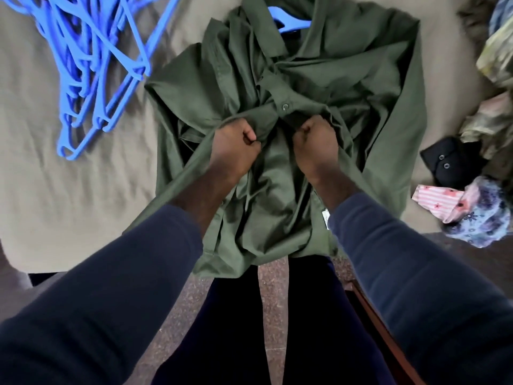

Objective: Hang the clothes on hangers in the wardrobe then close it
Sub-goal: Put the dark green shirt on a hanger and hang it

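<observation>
On bed (41, 190) — shirt (347, 79), hangers (91, 65), clothes heap (488, 112).

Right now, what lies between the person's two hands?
In the head view, only a strip of the green shirt lies between the left hand and the right hand; both grip its fabric near a button.

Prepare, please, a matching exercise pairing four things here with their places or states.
1. olive-green button shirt
2. pile of blue plastic hangers
3. single blue plastic hanger
4. black cloth with two snaps

A. far left, loose
B. right edge
C. gripped by left hand and right hand
D. poking from shirt's top

Pairs: 1-C, 2-A, 3-D, 4-B
</observation>
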{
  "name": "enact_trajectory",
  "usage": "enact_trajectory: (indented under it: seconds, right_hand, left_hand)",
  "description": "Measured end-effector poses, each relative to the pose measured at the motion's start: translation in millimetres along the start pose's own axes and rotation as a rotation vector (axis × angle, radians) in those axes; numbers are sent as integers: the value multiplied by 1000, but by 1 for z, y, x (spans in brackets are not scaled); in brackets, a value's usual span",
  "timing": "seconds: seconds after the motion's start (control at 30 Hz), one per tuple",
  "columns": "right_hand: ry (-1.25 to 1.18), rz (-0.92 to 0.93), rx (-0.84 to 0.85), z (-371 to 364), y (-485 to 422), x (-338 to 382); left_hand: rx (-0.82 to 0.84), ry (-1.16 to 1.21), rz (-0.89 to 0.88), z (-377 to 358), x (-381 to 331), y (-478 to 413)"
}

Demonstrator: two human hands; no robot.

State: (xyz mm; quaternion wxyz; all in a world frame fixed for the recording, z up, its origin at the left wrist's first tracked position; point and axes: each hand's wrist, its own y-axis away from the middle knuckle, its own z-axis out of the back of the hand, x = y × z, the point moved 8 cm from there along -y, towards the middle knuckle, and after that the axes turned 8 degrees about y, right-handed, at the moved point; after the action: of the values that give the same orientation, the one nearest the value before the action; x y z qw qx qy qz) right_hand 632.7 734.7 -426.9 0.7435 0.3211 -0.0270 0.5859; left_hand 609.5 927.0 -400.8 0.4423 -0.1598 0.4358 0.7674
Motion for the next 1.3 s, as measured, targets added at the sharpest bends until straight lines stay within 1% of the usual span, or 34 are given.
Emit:
enact_trajectory:
  seconds: [0.07,0.13,0.23,0.3,0.37,0.47,0.57,0.63,0.7,0.77,0.83,0.9,0.97,1.03,1.2,1.3]
  right_hand:
    - [-44,-21,-19,3,3,-3]
    - [-15,-37,17,1,1,0]
    - [235,-38,100,-8,-9,7]
    - [326,-29,88,-8,-14,13]
    - [334,-22,63,-4,-16,18]
    - [281,11,16,8,-14,21]
    - [136,7,-10,25,2,15]
    - [0,-29,20,34,24,10]
    - [-137,-63,73,39,49,8]
    - [-313,-158,205,34,74,7]
    - [-553,-291,359,24,100,9]
    - [-738,-376,416,25,120,19]
    - [-853,-422,403,30,132,24]
    - [-914,-432,382,36,139,28]
    - [-995,-382,332,49,150,43]
    - [-1016,-303,293,57,153,52]
  left_hand:
    - [-14,45,12,1,2,8]
    - [-22,75,24,2,2,12]
    - [-14,117,36,2,-3,14]
    - [-9,130,42,2,-5,14]
    - [-5,123,35,4,-8,12]
    - [8,142,36,7,-14,12]
    - [19,236,91,8,-11,19]
    - [44,340,149,10,-9,29]
    - [112,420,201,9,-11,45]
    - [175,465,219,10,-16,61]
    - [202,511,220,13,-19,75]
    - [198,571,234,18,-19,87]
    - [190,629,248,23,-21,96]
    - [185,663,241,28,-26,104]
    - [174,667,196,36,-36,113]
    - [193,670,174,37,-41,115]
